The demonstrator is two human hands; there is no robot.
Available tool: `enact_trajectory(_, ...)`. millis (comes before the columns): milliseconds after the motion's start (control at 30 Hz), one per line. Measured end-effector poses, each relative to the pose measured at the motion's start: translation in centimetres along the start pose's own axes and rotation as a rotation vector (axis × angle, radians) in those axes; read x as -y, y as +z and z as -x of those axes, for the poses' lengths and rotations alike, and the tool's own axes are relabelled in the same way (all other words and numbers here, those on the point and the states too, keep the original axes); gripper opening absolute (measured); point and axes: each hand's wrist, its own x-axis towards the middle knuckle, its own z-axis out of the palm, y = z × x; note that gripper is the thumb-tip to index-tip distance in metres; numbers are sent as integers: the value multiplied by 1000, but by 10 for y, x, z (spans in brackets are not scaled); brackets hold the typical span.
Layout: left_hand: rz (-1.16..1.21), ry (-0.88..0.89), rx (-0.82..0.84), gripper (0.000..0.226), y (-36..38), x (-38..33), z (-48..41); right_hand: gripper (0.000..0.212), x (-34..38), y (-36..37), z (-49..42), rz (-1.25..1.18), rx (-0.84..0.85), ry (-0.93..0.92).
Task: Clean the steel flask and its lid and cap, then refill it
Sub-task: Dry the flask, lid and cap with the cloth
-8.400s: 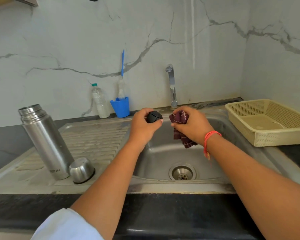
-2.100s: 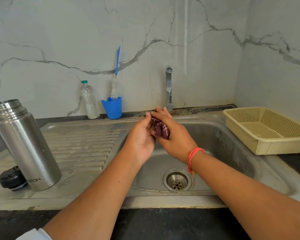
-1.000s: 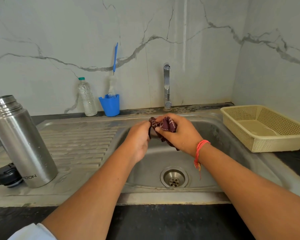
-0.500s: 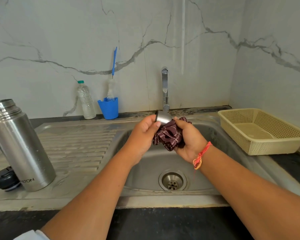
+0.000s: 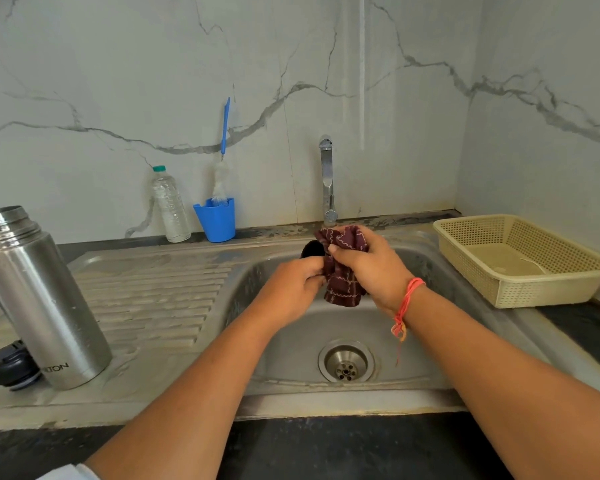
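Observation:
The steel flask (image 5: 45, 306) stands open and upright on the sink's draining board at the left. Its black lid (image 5: 9, 366) lies beside its base. Over the sink basin (image 5: 430, 327), my left hand (image 5: 291, 285) holds the steel cap (image 5: 312, 250), whose dark open inside faces me. My right hand (image 5: 368, 268) grips a maroon patterned cloth (image 5: 343, 271) and presses it against the cap. Most of the cap is hidden by my fingers and the cloth.
A tap (image 5: 327, 181) rises behind my hands. A clear water bottle (image 5: 170, 206) and a blue cup (image 5: 216, 220) holding a bottle brush stand by the wall. A beige plastic basket (image 5: 520, 261) sits at the right. The drain (image 5: 346, 361) lies below.
The cap has turned in my left hand: half a second ago its shiny steel outside showed, now its dark inside faces me. My right hand and the cloth shifted up over it.

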Motion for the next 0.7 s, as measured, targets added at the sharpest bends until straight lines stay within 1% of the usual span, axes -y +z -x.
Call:
enact_trajectory(100,202,26,11,26,1,-8,4,21,3,-10,-3,-224,-1,109)
enact_trajectory(200,423,11,-8,33,-1,-16,8,27,5,-17,-5,-396,-5,230)
enact_trajectory(300,528,13,-8,33,0,-16,9,38,6,-18,-5,-521,4,331)
enact_trajectory(433,615,22,-82,35,1,-26,7,43,5,-13,-3,-753,66,361)
enact_trajectory(500,551,25,-130,36,2,-26,5,42,3,-8,-2,-850,102,388)
enact_trajectory(567,390,22,-160,38,1,-20,3,41,1,-4,-1,-882,126,413)
enact_trajectory(633,171,12,-162,39,-2,-14,0,35,0,-2,0,-848,120,433)
enact_trajectory(700,-56,-57,-117,41,-3,-12,-1,30,2,0,1,-772,70,440)
